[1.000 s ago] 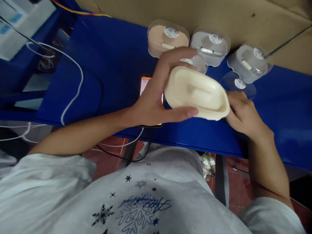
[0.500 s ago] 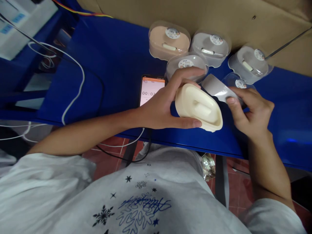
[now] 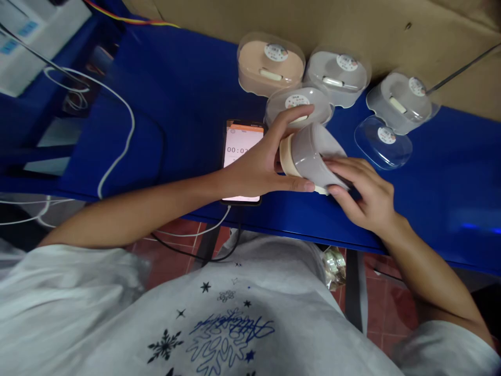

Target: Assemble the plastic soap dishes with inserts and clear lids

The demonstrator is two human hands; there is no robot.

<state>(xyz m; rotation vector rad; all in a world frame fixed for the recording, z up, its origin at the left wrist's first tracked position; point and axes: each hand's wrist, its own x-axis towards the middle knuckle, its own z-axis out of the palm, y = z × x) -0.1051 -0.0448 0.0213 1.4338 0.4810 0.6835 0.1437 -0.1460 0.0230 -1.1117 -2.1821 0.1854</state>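
Note:
My left hand (image 3: 270,167) is closed around a cream plastic base (image 3: 288,156), thumb along its near side and fingers behind. A grey oval plastic shell (image 3: 313,151) sits against the open side of that base, covering most of it. My right hand (image 3: 364,196) grips the shell's far end, thumb below and fingers reaching over its edge. Both parts are held above the blue table, tilted on their side. To the right lies a loose clear lid (image 3: 383,143) with a round sticker. How deep the shell sits in the base is hidden.
Behind my hands stand a peach box (image 3: 254,70) and grey boxes (image 3: 332,96) with clear lids; another grey box (image 3: 395,112) is further right. A phone (image 3: 242,156) with a timer lies under my left wrist, cabled. Cardboard (image 3: 313,21) borders the table's back.
My right hand has moved left, bringing the grey shell from beside the cream base onto its open side. The base has turned a little, and the clear lid is now fully uncovered.

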